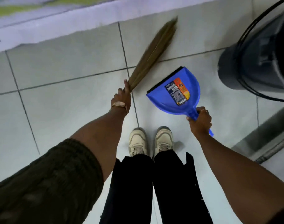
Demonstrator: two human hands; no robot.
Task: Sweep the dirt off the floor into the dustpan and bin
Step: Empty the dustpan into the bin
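My left hand [123, 96] grips the bound end of a brown straw broom [154, 52], whose blurred bristles reach up and to the right across the pale floor tiles [65, 65]. My right hand [200, 121] is closed around the handle of a blue plastic dustpan [175, 92]. The pan has a black rubber lip and an orange label inside, and its lip points toward the broom. A dark bin [257, 59] with a wire handle stands at the right, beyond the dustpan. No dirt is visible on the tiles.
My two pale sneakers [151, 140] stand just below the dustpan. A pale purple cloth edge [57, 29] runs along the top left. A grey metal rail [265, 139] crosses the lower right corner.
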